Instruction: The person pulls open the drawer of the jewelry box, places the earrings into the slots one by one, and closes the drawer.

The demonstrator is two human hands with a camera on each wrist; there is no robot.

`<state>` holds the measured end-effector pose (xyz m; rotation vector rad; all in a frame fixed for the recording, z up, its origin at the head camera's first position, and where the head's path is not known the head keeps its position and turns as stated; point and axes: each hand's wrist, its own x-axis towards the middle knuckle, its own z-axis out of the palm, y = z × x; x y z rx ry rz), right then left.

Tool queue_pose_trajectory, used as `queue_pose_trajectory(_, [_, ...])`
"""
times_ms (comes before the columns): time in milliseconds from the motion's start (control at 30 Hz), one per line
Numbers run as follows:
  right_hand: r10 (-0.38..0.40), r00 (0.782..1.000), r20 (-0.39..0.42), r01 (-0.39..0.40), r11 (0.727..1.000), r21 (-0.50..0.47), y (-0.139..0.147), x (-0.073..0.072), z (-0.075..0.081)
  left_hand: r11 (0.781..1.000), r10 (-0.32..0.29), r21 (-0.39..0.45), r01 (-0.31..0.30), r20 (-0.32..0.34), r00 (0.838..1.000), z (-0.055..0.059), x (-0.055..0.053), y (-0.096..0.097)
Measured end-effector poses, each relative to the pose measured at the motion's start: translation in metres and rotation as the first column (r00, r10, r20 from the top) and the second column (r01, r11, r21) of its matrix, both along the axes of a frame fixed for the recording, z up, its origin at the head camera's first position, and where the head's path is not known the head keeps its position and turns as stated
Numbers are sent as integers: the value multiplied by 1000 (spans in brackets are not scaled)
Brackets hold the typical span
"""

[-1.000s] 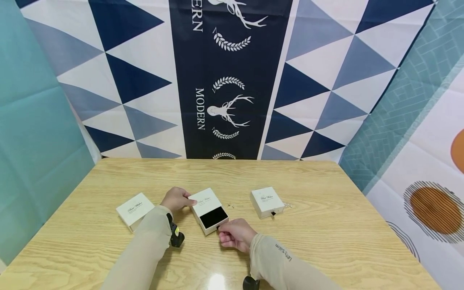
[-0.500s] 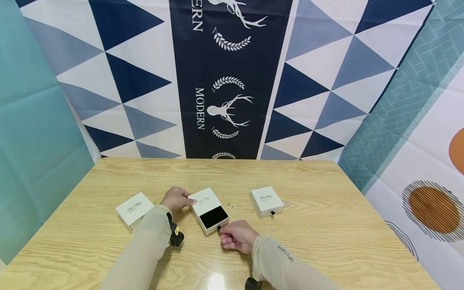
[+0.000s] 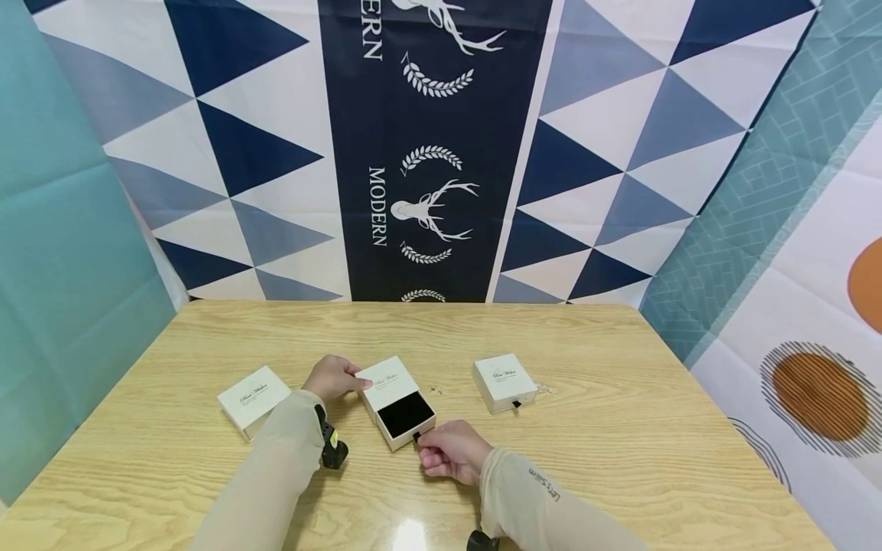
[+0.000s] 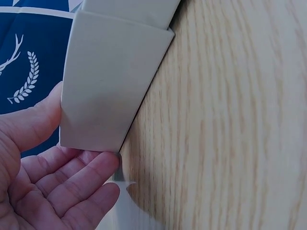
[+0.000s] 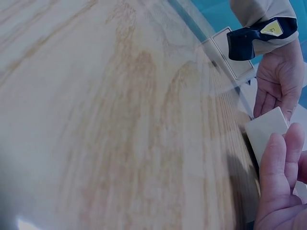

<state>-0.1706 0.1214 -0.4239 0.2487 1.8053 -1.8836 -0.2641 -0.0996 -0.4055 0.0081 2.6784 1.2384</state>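
Observation:
My left hand (image 3: pixel 334 377) grips the far left part of a white drawer-style gift box (image 3: pixel 387 381), thumb on its printed lid. In the left wrist view, that hand's fingers (image 4: pixel 91 172) are bent around the end of the pale box sleeve (image 4: pixel 112 81). The drawer, with its black lining (image 3: pixel 406 415), is partly out on the near side. At its front, my right hand (image 3: pixel 451 450) pinches the small black pull tab (image 3: pixel 416 437). The right wrist view has the right hand (image 5: pixel 280 187) in front of the box (image 5: pixel 266 130), so its pinch is hidden there.
A similar white box (image 3: pixel 255 396) lies to the left, beside the left forearm. Another box (image 3: pixel 504 379) with a black tab sits to the right, a small silvery item (image 3: pixel 545 389) by it. Tiny shiny pieces (image 3: pixel 436 390) lie just right of the middle box.
The drawer has come slightly further out toward me as my right hand moved a little nearer. My left hand stays on the box.

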Motion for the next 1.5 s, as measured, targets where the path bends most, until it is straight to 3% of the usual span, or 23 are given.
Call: queue_pose_trajectory(1500, [63, 998, 8, -63, 998, -19, 8, 6, -3, 1000, -3, 23, 3, -8, 1000, 1, 2, -1])
